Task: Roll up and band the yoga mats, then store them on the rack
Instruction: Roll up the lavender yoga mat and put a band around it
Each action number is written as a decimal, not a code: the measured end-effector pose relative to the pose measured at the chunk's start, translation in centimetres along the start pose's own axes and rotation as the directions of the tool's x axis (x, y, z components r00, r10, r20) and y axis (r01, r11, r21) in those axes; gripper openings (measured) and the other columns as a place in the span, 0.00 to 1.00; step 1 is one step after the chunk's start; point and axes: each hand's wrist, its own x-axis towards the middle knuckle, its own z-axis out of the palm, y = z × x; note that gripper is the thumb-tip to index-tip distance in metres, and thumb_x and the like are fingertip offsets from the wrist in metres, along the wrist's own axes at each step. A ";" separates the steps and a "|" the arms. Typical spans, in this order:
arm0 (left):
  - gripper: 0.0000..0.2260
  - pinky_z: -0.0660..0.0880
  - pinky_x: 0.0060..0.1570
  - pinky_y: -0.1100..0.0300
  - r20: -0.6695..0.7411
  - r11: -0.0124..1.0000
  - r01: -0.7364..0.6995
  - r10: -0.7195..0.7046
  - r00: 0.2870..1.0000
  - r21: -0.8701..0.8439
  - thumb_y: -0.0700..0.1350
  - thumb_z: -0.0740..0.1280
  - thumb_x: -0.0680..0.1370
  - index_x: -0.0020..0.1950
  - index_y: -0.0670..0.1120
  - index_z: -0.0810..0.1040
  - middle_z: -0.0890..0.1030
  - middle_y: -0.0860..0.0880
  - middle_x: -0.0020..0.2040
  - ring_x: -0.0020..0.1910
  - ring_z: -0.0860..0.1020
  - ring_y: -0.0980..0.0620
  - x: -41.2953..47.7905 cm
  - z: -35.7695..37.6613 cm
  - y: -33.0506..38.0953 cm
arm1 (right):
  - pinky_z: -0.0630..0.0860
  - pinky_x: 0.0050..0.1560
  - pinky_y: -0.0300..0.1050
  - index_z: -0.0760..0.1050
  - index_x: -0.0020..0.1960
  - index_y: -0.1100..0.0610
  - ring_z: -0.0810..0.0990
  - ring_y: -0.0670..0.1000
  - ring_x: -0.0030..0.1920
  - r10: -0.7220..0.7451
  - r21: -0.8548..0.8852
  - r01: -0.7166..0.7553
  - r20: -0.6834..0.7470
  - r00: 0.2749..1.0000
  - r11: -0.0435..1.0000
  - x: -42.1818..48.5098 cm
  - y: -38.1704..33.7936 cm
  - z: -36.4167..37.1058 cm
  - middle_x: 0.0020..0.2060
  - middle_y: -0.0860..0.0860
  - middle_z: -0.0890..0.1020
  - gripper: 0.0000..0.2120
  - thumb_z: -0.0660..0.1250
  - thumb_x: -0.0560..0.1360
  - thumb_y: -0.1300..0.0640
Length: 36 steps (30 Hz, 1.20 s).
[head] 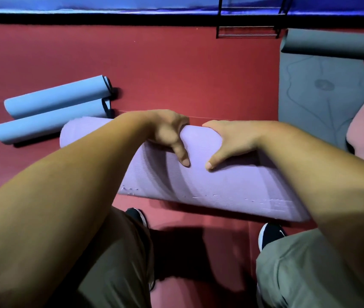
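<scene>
Left hand (167,132), right hand (232,141) clasping purple mat roll (210,187) side by side; blue rolls (54,96) lying left of grip.

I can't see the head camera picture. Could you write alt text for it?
A person's left hand and right hand grip a rolled purple yoga mat on a red floor. Two rolled blue mats lie to the left; a partly rolled grey mat and a black rack are far right.
</scene>
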 end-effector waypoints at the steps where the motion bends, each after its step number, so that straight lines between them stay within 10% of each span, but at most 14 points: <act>1: 0.38 0.79 0.59 0.51 0.022 0.999 0.007 -0.006 1.000 -0.048 0.65 0.87 0.52 0.58 0.58 0.78 0.84 0.59 0.53 0.54 0.82 0.53 0.1 -0.2 -0.3 | 0.69 0.74 0.57 0.53 0.84 0.42 0.70 0.55 0.74 0.013 -0.089 -0.014 -0.013 1.000 0.996 0.1 -0.4 0.3 0.77 0.46 0.68 0.66 0.80 0.55 0.25; 5: 0.30 0.83 0.58 0.46 0.128 0.974 0.059 -0.031 0.991 -0.217 0.58 0.88 0.57 0.56 0.56 0.83 0.88 0.57 0.50 0.51 0.87 0.50 0.0 -0.7 -1.3 | 0.70 0.69 0.63 0.43 0.85 0.45 0.68 0.59 0.74 0.008 -0.249 -0.031 -0.096 0.995 0.968 0.0 -1.5 1.2 0.78 0.49 0.65 0.76 0.79 0.49 0.22; 12: 0.32 0.84 0.59 0.42 0.207 0.968 0.092 -0.043 0.977 -0.233 0.58 0.88 0.58 0.58 0.52 0.83 0.89 0.52 0.51 0.51 0.88 0.46 -0.2 -0.3 -1.6 | 0.77 0.57 0.52 0.69 0.66 0.49 0.78 0.58 0.60 -0.074 -0.242 0.030 -0.175 0.982 0.970 0.6 -2.1 2.0 0.61 0.50 0.79 0.53 0.79 0.50 0.23; 16: 0.37 0.80 0.61 0.49 0.084 0.999 0.014 -0.009 0.996 -0.051 0.71 0.81 0.58 0.63 0.58 0.79 0.84 0.56 0.57 0.57 0.83 0.50 -0.8 -0.6 -0.8 | 0.77 0.53 0.50 0.72 0.65 0.49 0.79 0.55 0.54 -0.054 -0.098 0.039 -0.148 0.987 0.994 0.5 -1.5 1.4 0.58 0.48 0.82 0.46 0.82 0.55 0.28; 21: 0.67 0.68 0.75 0.40 0.006 0.924 -0.060 0.062 0.998 0.377 0.83 0.74 0.46 0.80 0.57 0.61 0.70 0.53 0.76 0.73 0.71 0.43 -1.7 1.0 0.9 | 0.82 0.57 0.51 0.79 0.59 0.46 0.86 0.49 0.51 -0.023 0.156 0.024 -0.007 1.000 0.987 -0.6 0.1 0.3 0.51 0.43 0.86 0.30 0.85 0.63 0.40; 24: 0.62 0.71 0.69 0.42 -0.104 0.872 -0.062 0.128 0.986 0.486 0.83 0.73 0.45 0.73 0.54 0.66 0.77 0.51 0.68 0.65 0.78 0.43 -1.3 2.0 1.5 | 0.84 0.56 0.56 0.79 0.58 0.46 0.89 0.49 0.48 0.008 0.294 -0.024 0.056 0.998 0.956 -0.6 0.7 0.3 0.48 0.43 0.88 0.29 0.86 0.62 0.42; 32: 0.47 0.79 0.55 0.49 -0.050 0.986 -0.026 0.035 0.998 0.164 0.72 0.83 0.48 0.63 0.59 0.71 0.80 0.58 0.53 0.52 0.80 0.48 -0.9 1.0 0.5 | 0.81 0.61 0.54 0.77 0.65 0.42 0.86 0.47 0.54 -0.012 0.250 -0.010 0.087 0.996 0.968 -0.7 0.1 0.1 0.55 0.41 0.86 0.29 0.82 0.68 0.39; 36: 0.39 0.80 0.59 0.50 0.014 0.998 -0.015 0.016 1.000 -0.057 0.65 0.87 0.51 0.57 0.59 0.78 0.83 0.60 0.52 0.53 0.82 0.53 0.0 0.4 -0.6 | 0.76 0.66 0.53 0.67 0.74 0.41 0.78 0.50 0.63 0.008 -0.003 -0.008 0.023 1.000 1.000 -0.7 -0.5 0.0 0.65 0.43 0.78 0.47 0.81 0.61 0.30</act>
